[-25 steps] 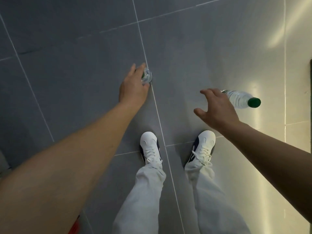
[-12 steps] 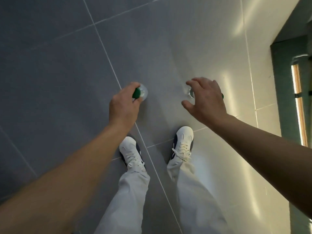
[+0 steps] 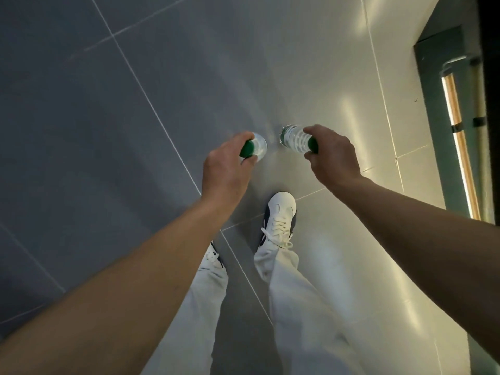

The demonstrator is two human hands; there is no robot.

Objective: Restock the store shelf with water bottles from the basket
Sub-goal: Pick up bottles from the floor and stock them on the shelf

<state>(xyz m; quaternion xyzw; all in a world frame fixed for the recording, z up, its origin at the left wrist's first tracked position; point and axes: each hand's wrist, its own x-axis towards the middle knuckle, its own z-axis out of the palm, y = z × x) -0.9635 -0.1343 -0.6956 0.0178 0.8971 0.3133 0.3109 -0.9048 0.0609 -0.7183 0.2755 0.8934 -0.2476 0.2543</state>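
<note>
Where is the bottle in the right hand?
In the head view, the right hand grips the right bottle by its green cap, just right of centre, above the grey floor, beside the left-hand bottle.

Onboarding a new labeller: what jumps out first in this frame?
Two hands at mid-frame, each holding a clear water bottle by its green cap: the left hand grips the left bottle, the right hand grips the right bottle, both hanging over the grey tiled floor. Below them stand white sneakers and pale trousers. A dark green shelf unit runs along the right edge.
</note>
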